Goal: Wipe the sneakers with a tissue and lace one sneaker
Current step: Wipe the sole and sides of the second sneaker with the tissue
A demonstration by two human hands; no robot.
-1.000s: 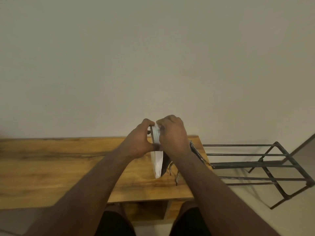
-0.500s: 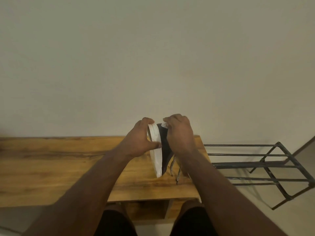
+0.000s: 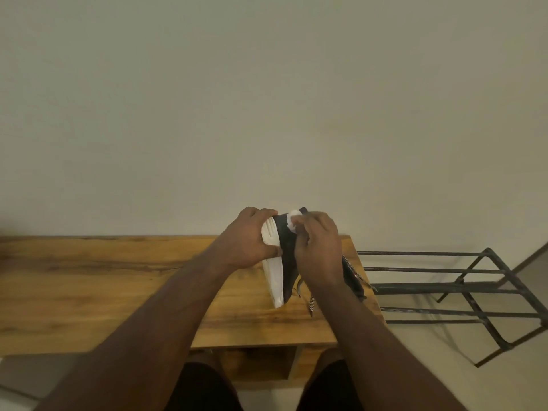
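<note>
Dim warm indoor light, soft shadows, slight blur, wide-angle bending at the edges, no glare

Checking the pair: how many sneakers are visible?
1 certain: the sneaker between left hand and right hand, near the table's right end. Dark shape behind right wrist may be another.
</note>
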